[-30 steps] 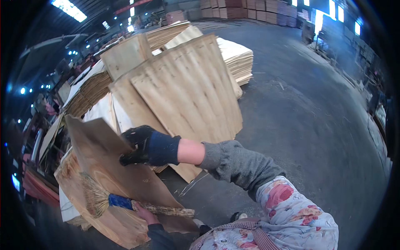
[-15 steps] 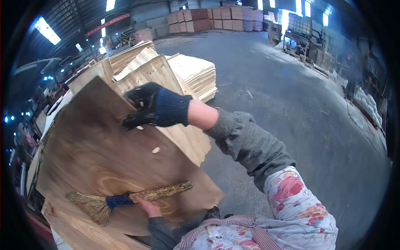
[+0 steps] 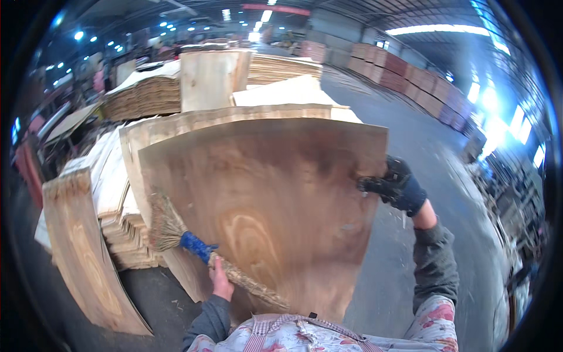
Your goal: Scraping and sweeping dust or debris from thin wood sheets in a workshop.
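Note:
A large brown wood veneer sheet (image 3: pixel 281 188) stands raised and slightly curved in front of my body. My right hand (image 3: pixel 402 188), in a dark glove, grips its right edge near the upper corner, thumb on the near face. My bare left hand (image 3: pixel 220 281) is closed round the handle of a straw hand broom (image 3: pixel 196 245) with a blue binding. The broom lies slantwise across the sheet's lower left, bristles up and to the left. Behind the brown sheet a paler veneer sheet (image 3: pixel 132 146) shows along its top and left sides.
Stacked veneer (image 3: pixel 141 97) stands behind and to the left, with another uneven stack (image 3: pixel 126 234) nearer. A loose narrow veneer piece (image 3: pixel 88 246) leans at the left. Grey floor (image 3: pixel 434 252) runs along the right; wrapped bundles (image 3: pixel 404 73) stand far back and machinery at far right.
The view has turned left. My right hand has swung to the right with the veneer sheet's edge, and the sheet now stands more upright and squarely before me. The broom stays in my left hand.

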The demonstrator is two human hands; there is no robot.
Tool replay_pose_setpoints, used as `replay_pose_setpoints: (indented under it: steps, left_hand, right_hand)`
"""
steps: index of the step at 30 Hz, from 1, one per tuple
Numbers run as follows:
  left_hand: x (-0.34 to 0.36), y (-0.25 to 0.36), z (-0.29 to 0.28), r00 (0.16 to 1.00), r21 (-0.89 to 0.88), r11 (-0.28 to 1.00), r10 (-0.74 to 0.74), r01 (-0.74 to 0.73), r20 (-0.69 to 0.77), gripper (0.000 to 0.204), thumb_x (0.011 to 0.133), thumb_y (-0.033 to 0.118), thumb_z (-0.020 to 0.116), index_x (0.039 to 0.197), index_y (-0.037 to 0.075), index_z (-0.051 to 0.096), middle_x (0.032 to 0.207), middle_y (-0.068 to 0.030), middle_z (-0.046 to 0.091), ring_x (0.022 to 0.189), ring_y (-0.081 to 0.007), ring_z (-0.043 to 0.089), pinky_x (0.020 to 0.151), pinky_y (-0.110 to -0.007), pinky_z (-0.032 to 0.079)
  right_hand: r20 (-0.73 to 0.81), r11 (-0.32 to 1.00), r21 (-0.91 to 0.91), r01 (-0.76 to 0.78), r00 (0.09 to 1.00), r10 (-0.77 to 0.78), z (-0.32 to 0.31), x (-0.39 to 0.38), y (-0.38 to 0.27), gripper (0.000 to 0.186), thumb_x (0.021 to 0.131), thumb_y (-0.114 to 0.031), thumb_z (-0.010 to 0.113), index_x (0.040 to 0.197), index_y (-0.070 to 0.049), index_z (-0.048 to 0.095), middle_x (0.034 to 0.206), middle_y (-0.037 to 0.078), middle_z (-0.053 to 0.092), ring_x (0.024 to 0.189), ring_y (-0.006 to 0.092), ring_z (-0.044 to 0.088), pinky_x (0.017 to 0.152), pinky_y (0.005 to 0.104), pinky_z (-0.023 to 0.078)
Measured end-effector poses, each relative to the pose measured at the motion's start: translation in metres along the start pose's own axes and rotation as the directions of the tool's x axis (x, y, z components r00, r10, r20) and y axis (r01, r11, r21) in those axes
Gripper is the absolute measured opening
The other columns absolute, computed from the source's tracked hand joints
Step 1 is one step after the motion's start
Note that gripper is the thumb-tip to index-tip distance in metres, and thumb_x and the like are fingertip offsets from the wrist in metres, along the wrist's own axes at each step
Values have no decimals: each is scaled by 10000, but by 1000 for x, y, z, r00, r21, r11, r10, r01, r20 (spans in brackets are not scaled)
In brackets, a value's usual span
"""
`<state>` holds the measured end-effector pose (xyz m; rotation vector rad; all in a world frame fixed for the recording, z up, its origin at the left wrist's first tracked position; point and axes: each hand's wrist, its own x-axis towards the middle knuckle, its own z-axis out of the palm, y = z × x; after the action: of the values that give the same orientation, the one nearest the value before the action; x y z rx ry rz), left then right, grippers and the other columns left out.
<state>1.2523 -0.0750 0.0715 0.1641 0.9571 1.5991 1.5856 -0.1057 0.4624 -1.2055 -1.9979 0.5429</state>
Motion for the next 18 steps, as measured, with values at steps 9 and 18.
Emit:
replay_pose_setpoints:
  steps: [9,18]
  left_hand:
    - [18,-103,124,971,-84,968,233,-236,-48,255,817,180,585,1017,83,461,902,-9,510,786,-130,533,675,-324,482]
    - [51,-121,248,961,65,962,259,-266,101,220,812,152,573,973,55,459,798,-28,513,605,-134,541,540,-288,492]
  right_hand:
    - [-53,984,-8,-179,983,178,-104,29,121,200,710,-119,685,873,-39,601,635,-9,588,423,33,444,363,183,336]
    - [-308,944,215,-250,900,308,-214,69,387,176,740,-145,637,886,-70,575,636,-26,556,415,35,401,356,179,285]
